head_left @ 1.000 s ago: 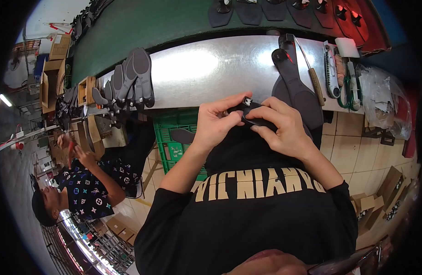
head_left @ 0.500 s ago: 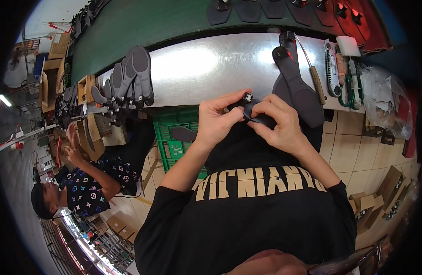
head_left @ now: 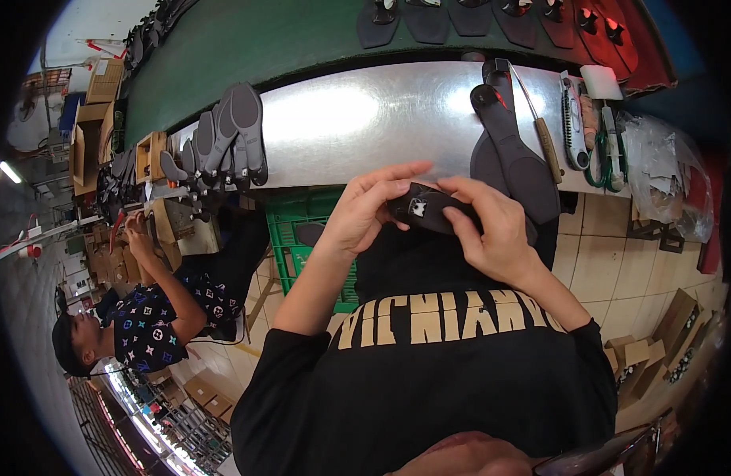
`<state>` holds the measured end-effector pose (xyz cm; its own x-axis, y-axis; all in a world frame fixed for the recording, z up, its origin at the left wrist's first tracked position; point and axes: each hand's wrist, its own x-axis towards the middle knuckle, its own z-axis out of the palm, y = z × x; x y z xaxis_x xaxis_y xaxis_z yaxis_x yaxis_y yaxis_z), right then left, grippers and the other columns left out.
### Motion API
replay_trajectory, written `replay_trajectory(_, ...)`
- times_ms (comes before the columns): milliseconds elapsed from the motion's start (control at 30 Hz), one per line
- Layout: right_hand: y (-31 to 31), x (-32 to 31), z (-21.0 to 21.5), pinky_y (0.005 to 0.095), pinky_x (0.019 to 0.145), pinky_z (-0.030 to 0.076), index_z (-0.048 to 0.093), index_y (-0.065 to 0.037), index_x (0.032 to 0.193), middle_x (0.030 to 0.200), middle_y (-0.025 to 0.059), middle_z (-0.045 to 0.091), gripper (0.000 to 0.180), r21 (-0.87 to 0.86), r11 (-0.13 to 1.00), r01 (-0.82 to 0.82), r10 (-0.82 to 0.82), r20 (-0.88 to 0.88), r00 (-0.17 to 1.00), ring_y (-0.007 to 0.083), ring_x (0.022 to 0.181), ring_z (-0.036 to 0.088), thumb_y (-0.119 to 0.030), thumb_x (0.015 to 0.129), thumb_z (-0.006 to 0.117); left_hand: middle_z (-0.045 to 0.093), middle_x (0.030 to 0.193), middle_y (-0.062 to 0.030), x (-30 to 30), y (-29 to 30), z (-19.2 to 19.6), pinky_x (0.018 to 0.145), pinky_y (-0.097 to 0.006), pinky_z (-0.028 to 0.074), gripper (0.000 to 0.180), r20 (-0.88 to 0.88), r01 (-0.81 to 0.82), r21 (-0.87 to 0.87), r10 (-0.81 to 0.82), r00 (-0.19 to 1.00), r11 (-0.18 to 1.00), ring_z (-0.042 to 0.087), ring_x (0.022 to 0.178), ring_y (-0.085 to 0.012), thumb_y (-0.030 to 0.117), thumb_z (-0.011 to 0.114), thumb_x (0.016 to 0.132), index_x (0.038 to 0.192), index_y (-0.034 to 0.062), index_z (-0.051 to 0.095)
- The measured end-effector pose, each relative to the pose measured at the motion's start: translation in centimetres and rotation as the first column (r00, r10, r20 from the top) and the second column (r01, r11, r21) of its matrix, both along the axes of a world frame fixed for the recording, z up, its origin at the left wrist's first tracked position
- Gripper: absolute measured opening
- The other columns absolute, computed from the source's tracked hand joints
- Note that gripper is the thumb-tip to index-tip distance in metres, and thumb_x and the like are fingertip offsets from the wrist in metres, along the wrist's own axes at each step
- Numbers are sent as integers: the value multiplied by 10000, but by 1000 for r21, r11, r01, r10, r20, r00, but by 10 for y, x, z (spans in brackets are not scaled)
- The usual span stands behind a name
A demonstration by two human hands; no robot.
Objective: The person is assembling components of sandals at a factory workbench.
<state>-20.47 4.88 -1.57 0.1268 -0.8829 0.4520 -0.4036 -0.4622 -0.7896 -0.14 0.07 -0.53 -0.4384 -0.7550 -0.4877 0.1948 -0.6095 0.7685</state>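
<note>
Between my two hands, close to the bench's front edge, is a black sandal (head_left: pixel 429 214) with a small shiny patch facing up. My left hand (head_left: pixel 361 208) grips its left end with bent fingers, the index finger stretched out along the far side. On the other end my right hand (head_left: pixel 496 230) is closed, with the thumb pressed on the upper face. Just beyond the right hand, a pair of dark sandals (head_left: pixel 532 186) lies crossed on the metal bench (head_left: pixel 326 119), soles up. A wooden-handled awl (head_left: pixel 549 147) rests against them.
To the right are a utility knife (head_left: pixel 574 127), green-handled scissors (head_left: pixel 610 155) and a clear plastic bag (head_left: pixel 667 166). Grey soles (head_left: pixel 237 119) are heaped at the bench's left. Sandals (head_left: pixel 470 17) line the green surface behind. A green crate (head_left: pixel 290 238) stands below; a co-worker (head_left: pixel 155 317) sits left.
The sandal in my hands has turned, so its shiny patch now faces up and more of its surface shows. My left hand has shifted slightly left and down. The co-worker's hands have moved.
</note>
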Motion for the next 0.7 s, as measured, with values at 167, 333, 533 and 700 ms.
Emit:
replay_trajectory(167,1,-6,-3,330,555,488,593,-25,879,736,108,637,173,164,986,16,-19,17,1000,265,637,640,-47,794,743,675,977,-74,-3,6,-5,558,-205,551,313,112,118,-6,-117,987,993,644,731,-79,126,475,957,1201,-23,603)
replay_trajectory(333,1,-5,-8,334,528,456,566,-35,826,693,82,608,197,143,989,39,-36,-28,999,247,601,609,-60,780,756,662,976,-53,-8,10,-8,604,-226,557,298,160,160,-73,-147,976,984,628,747,-71,106,452,967,1195,-5,608)
replay_trajectory(533,5,-5,-13,338,533,457,568,-36,827,687,85,600,189,147,988,45,-40,-38,998,250,596,603,-61,784,751,633,935,-24,-12,17,-11,633,-227,546,268,293,229,-154,-177,939,961,592,746,-53,101,485,957,1172,11,617)
replay_trajectory(700,11,-3,-19,325,546,470,591,-26,867,700,96,623,174,238,971,14,-16,5,1000,247,615,626,-56,794,746,621,817,6,-12,24,-19,545,-206,494,192,356,195,-126,-139,924,973,564,695,-40,117,514,944,1045,8,636)
